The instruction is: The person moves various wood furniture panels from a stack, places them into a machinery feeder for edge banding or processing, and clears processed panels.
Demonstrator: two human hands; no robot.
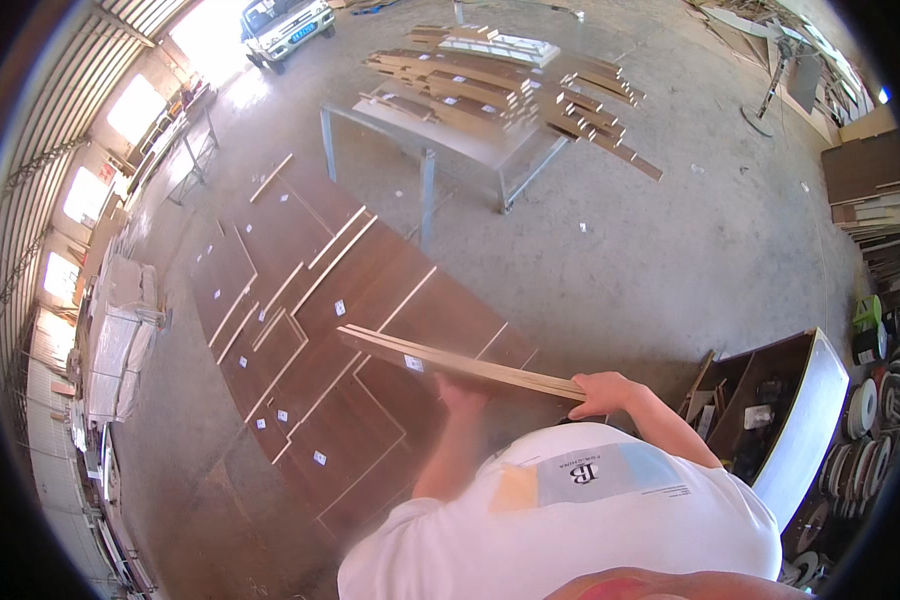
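Two long brown boards (490,374) with pale edges are held together on edge in front of my body, a small white label on their near face. My right hand (602,392) wraps round their right end. Lower down on the near side, my left hand (460,396) supports them near the middle, its fingertips hidden by the boards. Beneath and to the left spread flat brown panels (340,345) of different sizes, several carrying small white labels.
Ahead, a metal-framed table (425,190) bears piled brown strips (460,85). An open box cabinet (740,400) stands close on my right, with rolls of edging (863,410) beyond it. Wrapped stacks (125,335) stand left; a parked vehicle (285,28) is far off.
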